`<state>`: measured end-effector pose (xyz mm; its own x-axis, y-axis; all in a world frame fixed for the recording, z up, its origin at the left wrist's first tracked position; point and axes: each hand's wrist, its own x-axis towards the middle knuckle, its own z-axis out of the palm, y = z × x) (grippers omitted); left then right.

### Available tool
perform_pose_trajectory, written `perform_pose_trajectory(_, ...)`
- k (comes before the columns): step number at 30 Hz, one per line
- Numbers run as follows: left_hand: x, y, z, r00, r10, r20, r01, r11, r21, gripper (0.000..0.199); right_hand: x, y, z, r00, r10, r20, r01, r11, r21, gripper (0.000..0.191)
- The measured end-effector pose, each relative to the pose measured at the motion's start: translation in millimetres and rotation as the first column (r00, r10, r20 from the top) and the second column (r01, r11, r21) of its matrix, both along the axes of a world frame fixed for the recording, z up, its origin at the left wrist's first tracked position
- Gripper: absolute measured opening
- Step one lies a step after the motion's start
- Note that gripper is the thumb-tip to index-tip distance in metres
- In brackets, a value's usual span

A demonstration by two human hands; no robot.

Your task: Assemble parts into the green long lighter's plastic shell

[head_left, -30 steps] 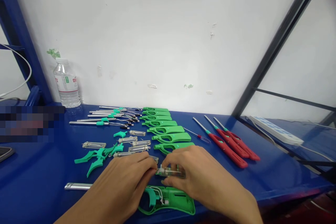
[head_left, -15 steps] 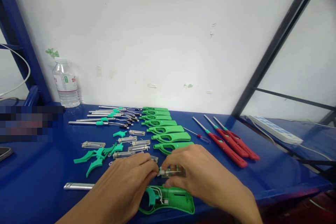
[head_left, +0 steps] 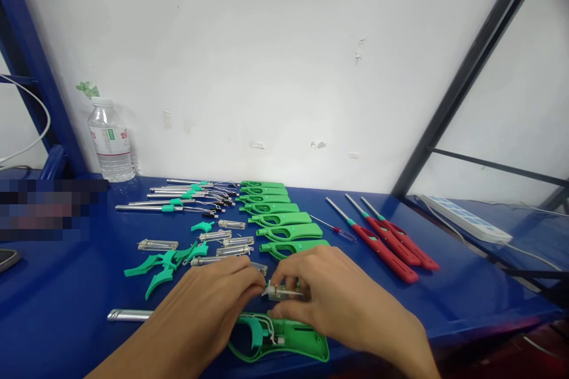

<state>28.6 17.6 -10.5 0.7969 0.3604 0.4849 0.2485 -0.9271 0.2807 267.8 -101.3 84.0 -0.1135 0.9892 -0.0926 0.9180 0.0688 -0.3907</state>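
Observation:
My right hand (head_left: pixel 326 290) grips a clear lighter fuel tank (head_left: pixel 281 292) between thumb and fingers. At its pale valve end, my left hand (head_left: pixel 224 293) has its fingertips pinched; the exact contact is partly hidden. Both hands are above an opened green lighter shell (head_left: pixel 306 340), which lies inner side up near the table's front edge. Inside it sit a teal trigger (head_left: pixel 256 331) and white wires. A silver lighter tube (head_left: pixel 128 315) sticks out to the left from behind my left forearm.
Several clear tanks (head_left: pixel 157 245) and teal triggers (head_left: pixel 160 281) lie to the left. Behind them are metal tubes with wires (head_left: pixel 153 208). Green shells (head_left: pixel 288 231) form a column, with a screwdriver (head_left: pixel 344 234), red lighters (head_left: pixel 386 251) and a power strip (head_left: pixel 464 219) rightward.
My left hand has shifted slightly left, drawing its fingertips a little back. My right hand and the tank have moved marginally left too. The shell stays in place.

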Motion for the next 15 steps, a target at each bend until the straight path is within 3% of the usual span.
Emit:
perform_pose_trajectory(6, 0.8, -2.6, -1.2, 0.988, 0.136, 0.066, -0.127, 0.984, -0.129, 0.028, 2.2, 2.6, -1.1, 0.998, -0.039, -0.051, 0.039, 0.999, -0.002, 0.02)
perform_pose_trajectory(15, 4.6, -11.3, 12.1, 0.99, 0.127, 0.066, -0.113, 0.977, -0.181, 0.026, 1.6, 0.4, -1.2, 0.995, -0.012, -0.096, 0.01, 1.0, -0.025, 0.041)
